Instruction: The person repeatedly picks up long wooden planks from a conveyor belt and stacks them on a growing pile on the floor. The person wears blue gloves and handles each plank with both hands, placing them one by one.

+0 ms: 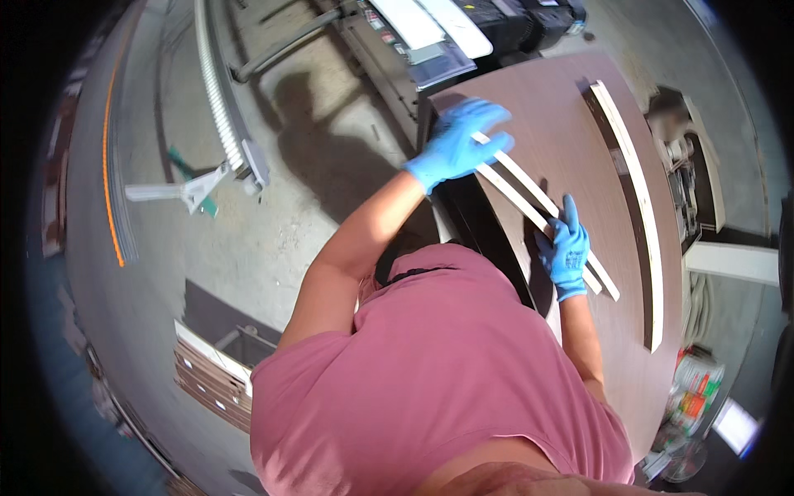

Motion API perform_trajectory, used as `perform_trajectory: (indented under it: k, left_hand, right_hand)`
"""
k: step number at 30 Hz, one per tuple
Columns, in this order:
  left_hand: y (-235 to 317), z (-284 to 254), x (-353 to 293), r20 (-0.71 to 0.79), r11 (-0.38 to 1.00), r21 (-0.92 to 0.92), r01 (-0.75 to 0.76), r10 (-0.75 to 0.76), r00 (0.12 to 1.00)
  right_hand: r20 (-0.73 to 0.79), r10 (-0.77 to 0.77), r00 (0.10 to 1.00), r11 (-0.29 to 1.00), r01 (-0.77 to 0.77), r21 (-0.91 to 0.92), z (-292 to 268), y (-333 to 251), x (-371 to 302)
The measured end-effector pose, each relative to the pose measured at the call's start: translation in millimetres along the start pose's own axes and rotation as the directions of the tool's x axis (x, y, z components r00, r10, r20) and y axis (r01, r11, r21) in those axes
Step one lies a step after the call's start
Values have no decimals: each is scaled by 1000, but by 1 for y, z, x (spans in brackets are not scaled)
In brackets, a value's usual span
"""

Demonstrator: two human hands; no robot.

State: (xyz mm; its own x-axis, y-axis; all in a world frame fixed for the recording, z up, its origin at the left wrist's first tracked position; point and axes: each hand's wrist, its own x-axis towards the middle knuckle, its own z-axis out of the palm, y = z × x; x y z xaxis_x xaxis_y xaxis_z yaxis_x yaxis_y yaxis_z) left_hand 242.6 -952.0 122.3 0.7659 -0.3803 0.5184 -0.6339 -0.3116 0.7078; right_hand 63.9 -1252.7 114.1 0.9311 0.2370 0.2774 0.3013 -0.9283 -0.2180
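Note:
Two thin, pale wooden strips (pixel 529 193) run side by side, slanting over a dark brown panel (pixel 571 124). My right hand (pixel 567 250), in a blue glove, grips them near their lower ends. Its thumb and index finger lie on either side of them, and the strips come out below the hand. At their upper ends is my left hand (pixel 460 142), gloved in blue as well and a little blurred. Its fingers and thumb are stretched apart, with one strip's end in the gap between them. Whether it touches that end I cannot tell.
A longer pale-edged strip (pixel 637 211) lies on the panel's right side. Beyond the panel's far edge stands a black machine (pixel 529 25) with white boards on it. A metal rail (pixel 217 91) with a white bracket is at left. Stacked brown boards (pixel 211 376) sit at lower left.

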Motion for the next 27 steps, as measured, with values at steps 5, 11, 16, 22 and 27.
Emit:
perform_trajectory:
  k: [5, 11, 16, 22, 27]
  left_hand:
    - [-43, 12, -40, -140, 959, -186, 214, -242, 960]
    - [-29, 43, -47, -217, 953, -231, 195, -246, 945]
    - [-21, 53, -49, -142, 944, -260, 205, -247, 959]
    - [-16, 55, -46, -130, 909, -329, 257, -313, 941]
    - [-2, 54, -39, -57, 823, -432, 368, -432, 900]
  right_hand:
    - [-9, 76, 997, 995, -75, 72, -7, -12, 12]
    - [162, 120, 979, 980, -91, -176, -6, -22, 25]
    - [170, 171, 971, 974, -140, -177, -1, -31, 37]
    - [168, 185, 968, 976, -161, -146, 3, -26, 40]
    - [201, 159, 967, 980, -130, -150, 0, -23, 41]
